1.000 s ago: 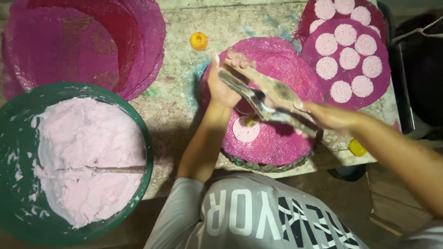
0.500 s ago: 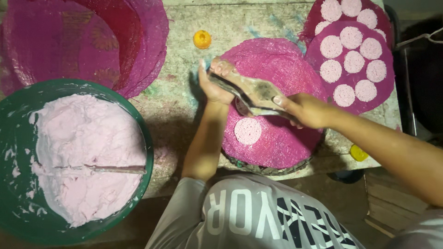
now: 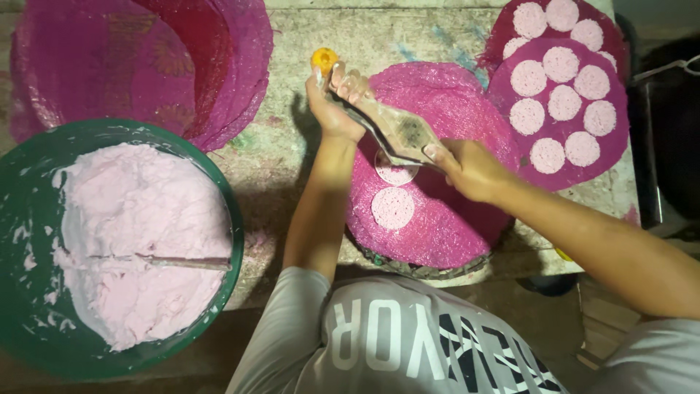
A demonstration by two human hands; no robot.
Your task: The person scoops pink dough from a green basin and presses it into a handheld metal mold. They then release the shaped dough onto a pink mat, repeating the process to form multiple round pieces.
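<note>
My left hand [image 3: 332,102] grips the upper end of a clear plastic squeeze bag [image 3: 397,131]. My right hand [image 3: 467,169] holds its lower end, and the bag stretches slantwise between the two hands. The hands are over a round magenta woven mat [image 3: 445,226] on the table. Two round pink paste discs lie on the mat: one [image 3: 394,208] in the open, the other [image 3: 394,174] just below the bag's lower end and partly hidden by it.
A green bowl [image 3: 22,219] of pink paste [image 3: 138,241] with a stick lying in it stands at the lower left. Magenta mats [image 3: 131,66] are stacked at the upper left. Mats [image 3: 612,146] carrying several pink discs lie at the upper right. A small orange cap [image 3: 324,57] sits above my left hand.
A second pink disc now lies on the mat above the first. Both hands and the bag have shifted up and to the left.
</note>
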